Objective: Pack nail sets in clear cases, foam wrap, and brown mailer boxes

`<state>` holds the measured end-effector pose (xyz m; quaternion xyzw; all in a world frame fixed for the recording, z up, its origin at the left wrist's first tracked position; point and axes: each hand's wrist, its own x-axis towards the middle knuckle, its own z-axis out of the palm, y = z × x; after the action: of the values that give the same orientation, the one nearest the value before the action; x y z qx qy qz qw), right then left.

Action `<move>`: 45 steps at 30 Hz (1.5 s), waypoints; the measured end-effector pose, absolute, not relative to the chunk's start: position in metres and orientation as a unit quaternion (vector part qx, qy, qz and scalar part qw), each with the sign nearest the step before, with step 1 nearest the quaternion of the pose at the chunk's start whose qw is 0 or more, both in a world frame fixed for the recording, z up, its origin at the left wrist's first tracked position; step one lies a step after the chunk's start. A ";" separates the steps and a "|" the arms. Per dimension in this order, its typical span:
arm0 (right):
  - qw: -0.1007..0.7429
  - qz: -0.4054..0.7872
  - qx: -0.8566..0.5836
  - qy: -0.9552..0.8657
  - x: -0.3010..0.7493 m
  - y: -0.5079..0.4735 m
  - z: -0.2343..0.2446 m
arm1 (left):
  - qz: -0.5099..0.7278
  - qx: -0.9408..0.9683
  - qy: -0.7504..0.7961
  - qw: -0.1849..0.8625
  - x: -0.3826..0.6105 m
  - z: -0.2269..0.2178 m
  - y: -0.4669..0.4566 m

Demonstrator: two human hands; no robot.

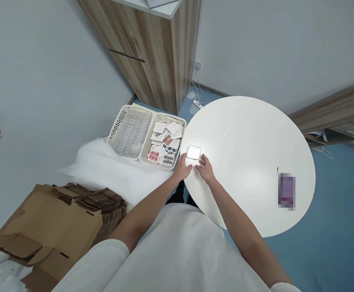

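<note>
A small clear plastic case [193,153] lies on the round white table [250,134] near its left edge. My left hand [183,168] and my right hand [205,168] rest on the table just below the case, fingertips touching or nearly touching its near edge. Both hands' fingers are curled toward the case; whether they grip it is unclear. To the left, a white basket [177,151] holds several printed cards with coloured nail tips [165,142]. Beside it, a second white basket [114,134] is filled with clear plastic cases [132,132].
Flattened cardboard boxes [58,223] are piled at the lower left on a white padded surface [110,170]. A wooden cabinet [152,52] stands behind the baskets. A blurred purple object [286,190] lies on the table's right side. A power strip [197,104] lies on the blue floor.
</note>
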<state>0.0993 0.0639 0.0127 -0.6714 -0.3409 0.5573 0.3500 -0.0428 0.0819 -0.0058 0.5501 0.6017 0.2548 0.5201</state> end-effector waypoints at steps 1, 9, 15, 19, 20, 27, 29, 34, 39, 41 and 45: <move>0.348 0.562 -0.667 -0.343 0.100 0.061 0.014 | 0.250 0.547 0.609 0.518 -0.043 -0.004 0.079; 0.312 0.601 -0.631 -0.379 0.109 0.034 0.020 | 0.227 0.527 0.651 0.497 -0.047 0.006 0.030; 0.280 0.594 -0.629 -0.415 0.118 0.012 0.018 | 0.246 0.490 0.660 0.514 -0.061 0.009 -0.009; 0.277 0.543 -0.652 -0.451 0.118 0.005 0.016 | 0.264 0.465 0.669 0.516 -0.075 0.009 -0.025; 0.282 0.527 -0.654 -0.464 0.116 0.004 0.015 | 0.269 0.465 0.672 0.509 -0.080 0.009 -0.028; 0.242 0.538 -0.560 -0.582 0.068 0.006 0.012 | 0.253 0.521 0.728 0.368 -0.122 0.012 -0.038; 0.202 0.520 -0.533 -0.636 0.045 0.008 0.010 | 0.243 0.528 0.744 0.330 -0.139 0.011 -0.040; 0.118 0.455 -0.453 -0.757 -0.016 0.015 0.001 | 0.213 0.481 0.781 0.338 -0.183 0.000 -0.047; 0.089 0.483 -0.419 -0.764 -0.070 0.022 -0.014 | 0.178 0.486 0.782 0.348 -0.208 -0.017 -0.050; 0.092 0.522 -0.445 -0.722 -0.086 0.024 -0.019 | 0.174 0.490 0.777 0.356 -0.213 -0.023 -0.050; 0.137 0.647 -0.518 -0.542 -0.107 0.027 -0.025 | 0.196 0.478 0.771 0.372 -0.220 -0.032 -0.049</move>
<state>-0.1070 0.0268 -0.0246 -0.5182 -0.5425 0.6468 0.1371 -0.2195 -0.0490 -0.0323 0.4784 0.7708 0.1964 0.3720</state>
